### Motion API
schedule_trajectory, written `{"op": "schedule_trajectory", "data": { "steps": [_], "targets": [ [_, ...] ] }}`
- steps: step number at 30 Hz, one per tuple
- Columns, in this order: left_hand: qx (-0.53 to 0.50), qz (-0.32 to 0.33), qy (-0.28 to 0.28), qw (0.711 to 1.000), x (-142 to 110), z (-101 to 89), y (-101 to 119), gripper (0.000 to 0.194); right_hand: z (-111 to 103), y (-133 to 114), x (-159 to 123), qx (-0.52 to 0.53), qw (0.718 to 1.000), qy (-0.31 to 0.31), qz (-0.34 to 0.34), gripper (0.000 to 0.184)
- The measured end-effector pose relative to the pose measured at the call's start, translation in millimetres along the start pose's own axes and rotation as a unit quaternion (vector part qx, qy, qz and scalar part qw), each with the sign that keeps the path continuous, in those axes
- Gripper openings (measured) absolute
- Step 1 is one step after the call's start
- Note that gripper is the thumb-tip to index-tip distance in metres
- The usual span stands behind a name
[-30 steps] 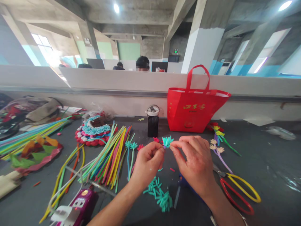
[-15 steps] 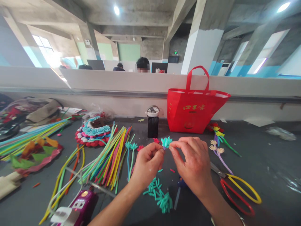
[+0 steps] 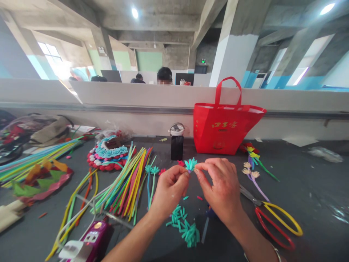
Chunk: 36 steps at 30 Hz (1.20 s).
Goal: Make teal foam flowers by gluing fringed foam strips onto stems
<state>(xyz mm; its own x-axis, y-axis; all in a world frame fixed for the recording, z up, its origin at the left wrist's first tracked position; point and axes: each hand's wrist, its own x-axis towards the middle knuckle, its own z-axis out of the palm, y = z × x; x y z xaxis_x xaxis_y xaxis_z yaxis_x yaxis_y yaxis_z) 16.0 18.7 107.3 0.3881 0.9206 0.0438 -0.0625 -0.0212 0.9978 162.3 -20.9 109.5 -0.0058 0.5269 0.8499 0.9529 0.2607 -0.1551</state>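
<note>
A turquoise pipe-cleaner flower (image 3: pixel 191 163) is held upright above the table, its purple base pinched between the thumb and forefinger of my left hand (image 3: pixel 171 187). Close against the flower's right side, my right hand (image 3: pixel 222 187) has its thumb and forefinger pressed together; whatever lies between them is too small to name. Below my hands is a pile of short turquoise pieces (image 3: pixel 188 229). Partly hidden by my right hand, a dark blue tool (image 3: pixel 210 212) has a translucent stick (image 3: pixel 205 230) beside it. Scissors (image 3: pixel 282 218) with yellow and red handles rest at the right.
Bundled pipe cleaners (image 3: pixel 131 182) and a purple power strip (image 3: pixel 94 238) occupy the left. Behind my hands stand a bottle (image 3: pixel 177 129), a dark phone (image 3: pixel 177 147) and a red bag (image 3: pixel 226 127). Finished flowers (image 3: pixel 251 169) lie at right. A person (image 3: pixel 164 74) is beyond the partition.
The flower and both hands have shifted very slightly left in view. Both hands keep their pinched positions around the flower.
</note>
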Motion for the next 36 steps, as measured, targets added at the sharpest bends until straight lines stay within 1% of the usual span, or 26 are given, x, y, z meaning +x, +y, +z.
{"op": "schedule_trajectory", "data": {
  "steps": [3, 5, 6, 7, 9, 10, 12, 15, 19, 23, 26, 29, 31, 34, 36],
  "targets": [
    [0.004, 0.005, -0.001, 1.000, 1.5, -1.9, -1.0, 0.026, 1.8, 0.2, -0.1, 0.006, 1.000, 0.004, -0.004, 0.011],
    [0.003, 0.007, -0.003, 1.000, 2.6, -3.4, -1.3, 0.028, 1.2, 0.6, -0.1, 0.017, 1.000, 0.006, -0.002, 0.005],
    [-0.002, 0.007, -0.002, 1.000, 3.0, -4.1, -1.2, 0.028, 0.0, 1.0, 0.1, 0.025, 1.000, 0.007, 0.001, 0.005],
    [-0.009, 0.005, 0.001, 1.000, 3.5, -4.7, -1.1, 0.028, -2.0, 1.4, 0.5, 0.033, 0.999, 0.010, 0.003, 0.009],
    [-0.034, -0.001, 0.005, 0.999, 3.9, -5.5, -0.2, 0.029, -7.6, 2.7, 1.9, 0.045, 0.999, 0.028, 0.001, 0.017],
    [-0.050, -0.006, 0.003, 0.999, 3.7, -5.7, 0.4, 0.028, -11.2, 3.4, 2.8, 0.048, 0.998, 0.040, -0.002, 0.018],
    [-0.085, -0.022, -0.006, 0.996, 2.2, -5.6, 1.9, 0.028, -18.5, 4.7, 4.5, 0.054, 0.997, 0.058, -0.006, 0.015],
    [-0.137, -0.050, -0.018, 0.989, -3.6, -6.2, 3.1, 0.028, -27.6, 5.2, 5.2, 0.081, 0.995, 0.058, -0.006, 0.010],
    [-0.179, -0.066, 0.007, 0.982, -17.6, -12.2, 0.1, 0.028, -32.2, 2.5, 2.3, 0.131, 0.991, 0.032, -0.015, 0.007],
    [-0.179, -0.062, 0.038, 0.981, -38.3, -21.5, -2.0, 0.028, -30.9, -3.5, -1.7, 0.182, 0.983, -0.005, -0.025, 0.005],
    [-0.181, -0.052, 0.052, 0.981, -56.3, -24.8, 0.3, 0.027, -27.7, -8.6, -5.1, 0.212, 0.976, -0.033, -0.039, 0.005],
    [-0.181, -0.049, 0.068, 0.980, -73.2, -24.4, 2.3, 0.030, -23.2, -13.2, -9.3, 0.226, 0.971, -0.054, -0.049, 0.005],
    [-0.175, -0.057, 0.074, 0.980, -82.5, -23.0, 1.5, 0.032, -21.5, -16.3, -12.5, 0.240, 0.967, -0.073, -0.035, 0.005],
    [-0.149, -0.066, 0.080, 0.983, -93.2, -19.8, -2.3, 0.034, -24.0, -21.3, -16.9, 0.276, 0.956, -0.102, 0.003, 0.007],
    [-0.112, -0.056, 0.086, 0.988, -98.4, -16.6, -5.1, 0.035, -28.7, -25.0, -19.1, 0.290, 0.950, -0.113, -0.002, 0.012]
  ]
}}
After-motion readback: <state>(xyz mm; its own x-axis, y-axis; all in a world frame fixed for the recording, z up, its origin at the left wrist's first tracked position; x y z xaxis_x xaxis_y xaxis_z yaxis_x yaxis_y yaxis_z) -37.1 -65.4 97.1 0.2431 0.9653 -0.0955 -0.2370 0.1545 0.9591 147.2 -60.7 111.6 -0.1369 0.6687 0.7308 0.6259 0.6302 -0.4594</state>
